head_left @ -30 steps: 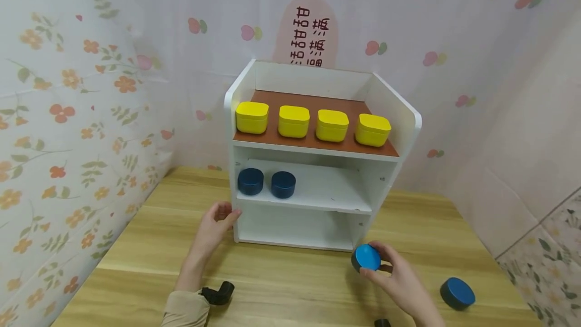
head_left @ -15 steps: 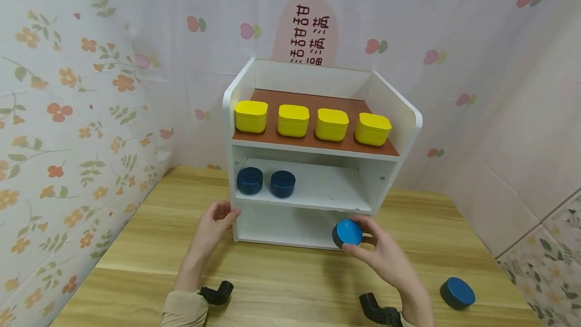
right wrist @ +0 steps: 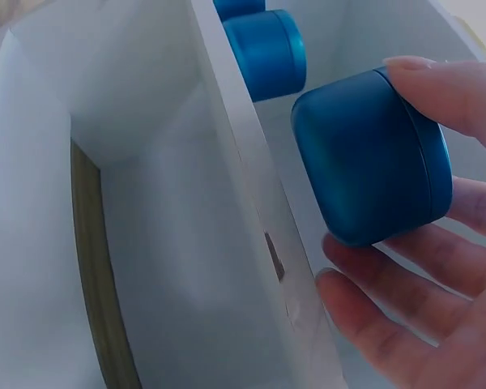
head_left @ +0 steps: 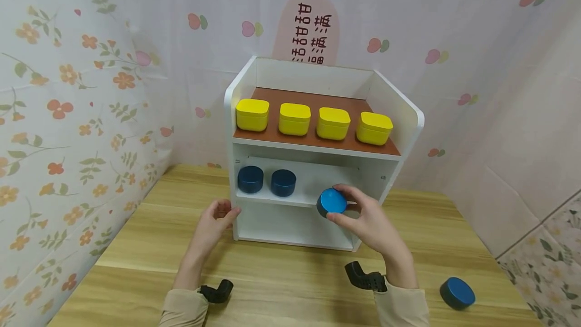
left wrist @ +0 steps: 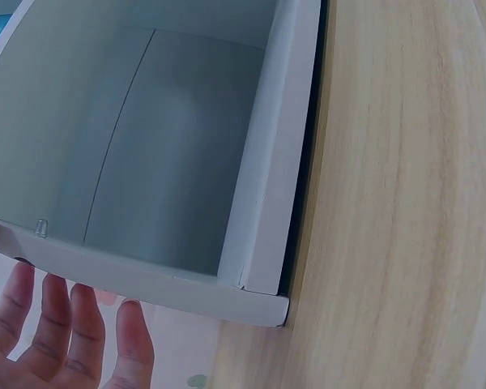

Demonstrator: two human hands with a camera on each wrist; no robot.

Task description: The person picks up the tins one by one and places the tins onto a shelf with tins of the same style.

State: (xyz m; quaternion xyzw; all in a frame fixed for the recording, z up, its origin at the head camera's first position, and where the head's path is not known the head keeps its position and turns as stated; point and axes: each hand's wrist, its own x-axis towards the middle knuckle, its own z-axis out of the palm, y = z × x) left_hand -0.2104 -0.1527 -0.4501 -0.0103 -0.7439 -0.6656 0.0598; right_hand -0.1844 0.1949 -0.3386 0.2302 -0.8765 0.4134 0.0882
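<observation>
A dark blue lidded tin (head_left: pixel 332 202) is held between the thumb and fingers of my right hand (head_left: pixel 369 218), tilted with its bright face up. It hangs at the front of the middle shelf of a small white shelf unit (head_left: pixel 299 148). The right wrist view shows the tin (right wrist: pixel 364 158) just past the shelf board's edge. Two similar tins (head_left: pixel 250 179) stand on that shelf to the left. My left hand (head_left: pixel 215 220) holds the unit's left side panel, thumb at the front edge, fingers (left wrist: pixel 85 332) along the outside.
Several yellow boxes (head_left: pixel 295 119) stand in a row on the brown top shelf. Another blue tin (head_left: pixel 457 293) sits on the wooden table (head_left: pixel 281 286) at the right. A floral curtain (head_left: pixel 68 115) hangs at the left and behind.
My right hand has raised the blue tin from low beside the unit's bottom right corner, up and left, to the middle shelf. My left hand stays in place.
</observation>
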